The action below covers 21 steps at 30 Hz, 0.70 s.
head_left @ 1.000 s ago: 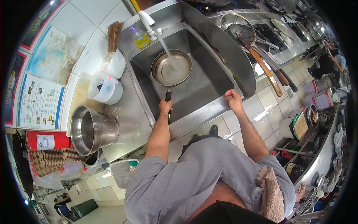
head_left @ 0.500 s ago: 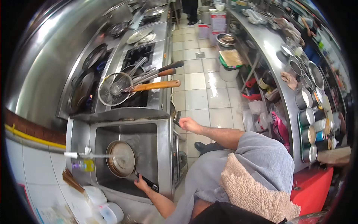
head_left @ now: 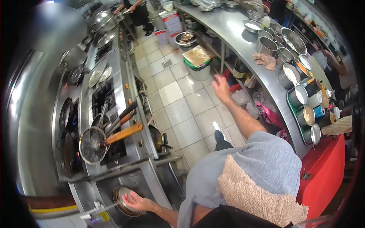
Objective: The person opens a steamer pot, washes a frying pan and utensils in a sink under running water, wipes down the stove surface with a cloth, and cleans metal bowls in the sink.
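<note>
My left hand (head_left: 135, 200) is over the sink (head_left: 144, 178), its fingers apart and holding nothing. Beneath it a round frying pan (head_left: 117, 195) lies in the basin, partly hidden by the hand. A thin stream of water (head_left: 110, 207) runs from the white tap (head_left: 86, 216) towards the hand and pan. My right hand (head_left: 221, 88) is out over the tiled aisle, fingers loosely spread, touching nothing. A dark wok (head_left: 155, 137) with black handles sits low beside the stove, between my two arms.
On the stove lie a wire strainer (head_left: 94, 146) with a wooden handle and several other long-handled tools. A bin (head_left: 199, 72) with a cardboard lid stands across the aisle. Metal pots (head_left: 289, 76) line the right counter. Another person (head_left: 138, 17) stands at the far end.
My left hand has let go of the frying pan's handle and moved over the pan. My right hand has left the black handle beside the sink and reached forward. The view has turned right.
</note>
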Available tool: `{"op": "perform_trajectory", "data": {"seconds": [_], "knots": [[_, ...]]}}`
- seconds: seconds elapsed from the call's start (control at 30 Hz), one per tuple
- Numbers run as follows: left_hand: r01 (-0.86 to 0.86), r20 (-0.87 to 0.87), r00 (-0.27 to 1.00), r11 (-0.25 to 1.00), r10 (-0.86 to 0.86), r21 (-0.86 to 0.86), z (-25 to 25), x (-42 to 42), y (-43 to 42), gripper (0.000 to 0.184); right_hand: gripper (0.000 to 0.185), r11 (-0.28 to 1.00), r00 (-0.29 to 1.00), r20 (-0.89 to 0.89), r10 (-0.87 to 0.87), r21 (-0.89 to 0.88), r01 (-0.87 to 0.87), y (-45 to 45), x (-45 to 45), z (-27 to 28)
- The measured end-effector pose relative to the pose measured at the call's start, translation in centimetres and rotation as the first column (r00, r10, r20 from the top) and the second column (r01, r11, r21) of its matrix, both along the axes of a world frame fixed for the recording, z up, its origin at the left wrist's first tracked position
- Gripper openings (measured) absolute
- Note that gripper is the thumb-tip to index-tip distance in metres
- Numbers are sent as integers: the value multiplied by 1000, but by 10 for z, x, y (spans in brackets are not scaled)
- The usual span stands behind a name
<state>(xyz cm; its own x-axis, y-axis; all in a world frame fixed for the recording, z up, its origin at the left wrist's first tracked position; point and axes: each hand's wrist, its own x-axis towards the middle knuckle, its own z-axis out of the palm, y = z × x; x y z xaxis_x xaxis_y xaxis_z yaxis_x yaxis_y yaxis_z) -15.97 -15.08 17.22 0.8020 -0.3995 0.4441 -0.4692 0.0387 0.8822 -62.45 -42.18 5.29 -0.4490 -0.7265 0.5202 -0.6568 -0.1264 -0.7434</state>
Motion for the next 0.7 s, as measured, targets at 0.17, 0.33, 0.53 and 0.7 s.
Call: {"op": "perform_trajectory", "data": {"seconds": [0.17, 0.33, 0.53, 0.7], "knots": [[371, -25, 929, 928, -370, 24, -13, -100, -107, 28, 34, 832, 796, -250, -552, -103, 545, -33, -174, 44], [767, -277, 634, 539, -722, 348, -52, -207, -206, 26, 37, 620, 578, -415, -702, 42, 783, -29, -292, 39], [783, -444, 331, -20, -833, 622, -138, -254, -288, 31, 45, 591, 647, -580, -496, 321, 741, -35, -308, 6], [844, -693, 355, -105, -627, 527, -258, -233, -355, 29, 43, 654, 747, -537, -392, 408, 637, -34, -277, 16]]}}
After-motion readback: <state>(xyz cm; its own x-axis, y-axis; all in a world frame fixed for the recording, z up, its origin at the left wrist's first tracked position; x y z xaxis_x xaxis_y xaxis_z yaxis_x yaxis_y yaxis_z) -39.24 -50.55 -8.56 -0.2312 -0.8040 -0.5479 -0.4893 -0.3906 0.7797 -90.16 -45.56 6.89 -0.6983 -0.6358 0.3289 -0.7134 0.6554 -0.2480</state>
